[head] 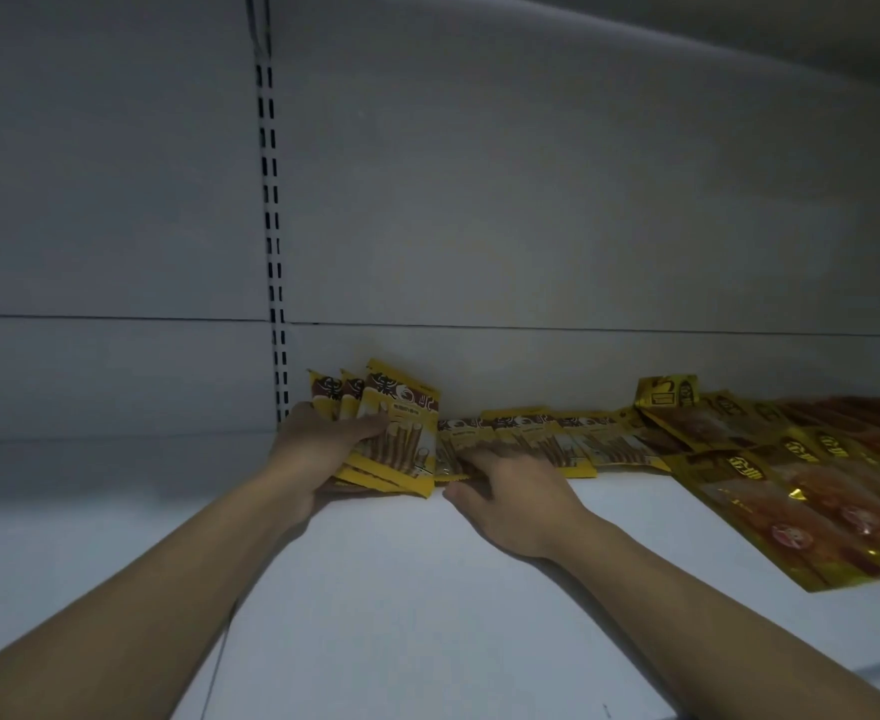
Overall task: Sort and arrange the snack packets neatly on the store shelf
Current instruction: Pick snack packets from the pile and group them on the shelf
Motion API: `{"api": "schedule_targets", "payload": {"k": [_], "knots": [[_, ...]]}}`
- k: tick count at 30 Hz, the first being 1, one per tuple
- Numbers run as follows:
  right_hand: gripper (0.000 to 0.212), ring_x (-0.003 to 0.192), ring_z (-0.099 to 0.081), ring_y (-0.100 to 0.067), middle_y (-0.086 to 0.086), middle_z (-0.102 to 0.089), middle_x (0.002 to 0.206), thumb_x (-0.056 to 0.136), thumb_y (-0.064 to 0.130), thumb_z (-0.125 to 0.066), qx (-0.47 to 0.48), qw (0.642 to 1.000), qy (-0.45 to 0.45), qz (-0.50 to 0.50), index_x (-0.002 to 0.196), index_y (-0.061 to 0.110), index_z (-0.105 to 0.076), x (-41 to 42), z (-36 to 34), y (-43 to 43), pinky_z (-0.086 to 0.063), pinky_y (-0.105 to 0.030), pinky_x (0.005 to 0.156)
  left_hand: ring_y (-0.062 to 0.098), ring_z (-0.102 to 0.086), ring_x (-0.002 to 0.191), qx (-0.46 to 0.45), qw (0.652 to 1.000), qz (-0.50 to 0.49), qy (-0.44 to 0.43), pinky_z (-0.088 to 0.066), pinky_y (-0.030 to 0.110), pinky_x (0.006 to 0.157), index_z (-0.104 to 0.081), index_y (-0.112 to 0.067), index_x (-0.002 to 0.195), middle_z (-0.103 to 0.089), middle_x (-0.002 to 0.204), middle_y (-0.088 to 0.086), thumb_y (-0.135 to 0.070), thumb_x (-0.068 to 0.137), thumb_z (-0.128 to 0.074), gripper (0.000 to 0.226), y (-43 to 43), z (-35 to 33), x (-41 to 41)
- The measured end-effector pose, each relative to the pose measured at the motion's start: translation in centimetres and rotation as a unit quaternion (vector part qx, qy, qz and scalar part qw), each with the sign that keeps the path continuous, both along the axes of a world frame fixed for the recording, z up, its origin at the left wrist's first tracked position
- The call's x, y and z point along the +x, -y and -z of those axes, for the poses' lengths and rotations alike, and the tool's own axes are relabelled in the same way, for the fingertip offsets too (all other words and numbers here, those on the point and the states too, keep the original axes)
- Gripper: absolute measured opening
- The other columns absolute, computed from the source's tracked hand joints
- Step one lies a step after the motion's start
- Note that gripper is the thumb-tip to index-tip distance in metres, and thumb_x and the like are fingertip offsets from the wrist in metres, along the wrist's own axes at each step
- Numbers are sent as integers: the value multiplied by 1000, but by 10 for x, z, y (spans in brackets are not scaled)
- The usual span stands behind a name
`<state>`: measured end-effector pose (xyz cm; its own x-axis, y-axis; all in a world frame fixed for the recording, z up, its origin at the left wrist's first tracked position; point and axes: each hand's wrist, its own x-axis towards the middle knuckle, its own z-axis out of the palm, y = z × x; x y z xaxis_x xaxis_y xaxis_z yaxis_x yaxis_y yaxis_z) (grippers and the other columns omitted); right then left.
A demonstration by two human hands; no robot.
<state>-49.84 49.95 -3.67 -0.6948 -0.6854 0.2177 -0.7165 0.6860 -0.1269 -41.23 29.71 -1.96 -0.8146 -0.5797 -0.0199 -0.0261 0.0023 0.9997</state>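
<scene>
We are gripping a bundle of yellow stick-snack packets (401,428) with our left hand (323,444), fingers curled over the front face and palm bracing the left edge. At least 3 packet tops are showing, fanned and leaning back toward the back panel (531,226), just right of the slotted upright (274,252). We judge we are holding them so to keep the gathered ones standing together while more are being collected.

Our right hand (510,491) is lying fingers-down on the row of flat matching packets (547,439) just beside the bundle, thumb apart over the bare shelf (427,589). It is pressing rather than pinching, likely pinning them or readying to slide them left.

The shelf is carrying 2 sorts. The yellow packets are showing brown stick shapes, though we cannot tell print from window. Farther right, the larger gold packets (791,485) with orange-red contents are lying flat and overlapping, and a small gold packet (666,391) is standing behind them against the panel.
</scene>
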Motion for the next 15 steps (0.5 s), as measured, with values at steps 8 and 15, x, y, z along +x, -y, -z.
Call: {"api": "schedule_targets", "payload": {"k": [8,15], "knots": [[58,145,-25,-22,2,-29,158,100,54,-40,3,998,52,-41,151,25,-34,-6,1,-2,-16,-35,118,35,-74,79,7,1000,-14,-7,-59,57,81,-71,-6,99,-76,85,13,-23,78,-83,30,-1,-3,1],[59,141,-27,-26,-6,-41,147,98,59,-36,11,1000,8,7,147,27,-38,-10,5,-1,-15,-45,118,32,-75,77,3,1000,-24,-3,-59,54,80,-72,-6,98,-77,83,10,-24,78,-84,29,-2,-4,1]]}}
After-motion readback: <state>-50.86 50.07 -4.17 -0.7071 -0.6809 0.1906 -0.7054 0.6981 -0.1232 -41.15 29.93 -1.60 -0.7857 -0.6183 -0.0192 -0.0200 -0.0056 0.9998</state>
